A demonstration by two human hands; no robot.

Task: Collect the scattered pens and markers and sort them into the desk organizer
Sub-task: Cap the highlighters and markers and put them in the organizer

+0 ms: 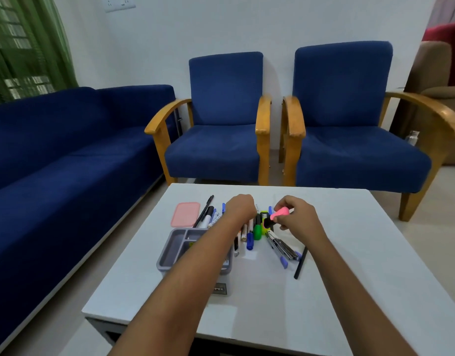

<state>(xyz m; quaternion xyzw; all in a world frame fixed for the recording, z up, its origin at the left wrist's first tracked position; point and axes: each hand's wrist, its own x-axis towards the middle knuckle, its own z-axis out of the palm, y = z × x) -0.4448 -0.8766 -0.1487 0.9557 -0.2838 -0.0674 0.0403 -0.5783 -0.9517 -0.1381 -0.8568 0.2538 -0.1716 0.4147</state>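
Pens and markers (250,231) lie scattered in the middle of the white table (349,265). My right hand (297,214) holds a pink highlighter (277,215) with a black cap just above the pile. My left hand (240,209) is closed over the pile's far side; what it grips is hidden. The grey desk organizer (177,246), with several compartments, stands at the near left under my left forearm. More pens (208,215) lie beyond it. A blue pen (283,259), a metal stapler (281,246) and a black pen (301,263) lie to the right.
A pink lid (185,214) lies flat beside the far pens. A small labelled box (220,289) sits in front of the organizer. Two blue armchairs (221,124) stand beyond the table and a blue sofa (54,150) runs along the left.
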